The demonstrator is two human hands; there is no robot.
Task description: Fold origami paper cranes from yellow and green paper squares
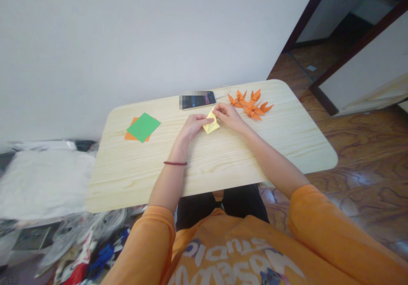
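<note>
A small folded piece of yellow paper [210, 126] is between my two hands, above the middle of the table. My left hand [193, 125] pinches its left side, with the thumb lying across the paper. Fingers of my right hand [225, 114] are closed on its upper right corner. Creases and a pointed top show on the paper; the part under my fingers is hidden. Just right of my right hand lies a cluster of several orange origami cranes [253, 105].
A phone [198, 100] with a lit screen and a cable lies behind my hands by the wall. Green paper [143, 127] rests on orange sheets [130, 136] at the left of the wooden table [127, 179]. The table's rounded right edge borders the floor.
</note>
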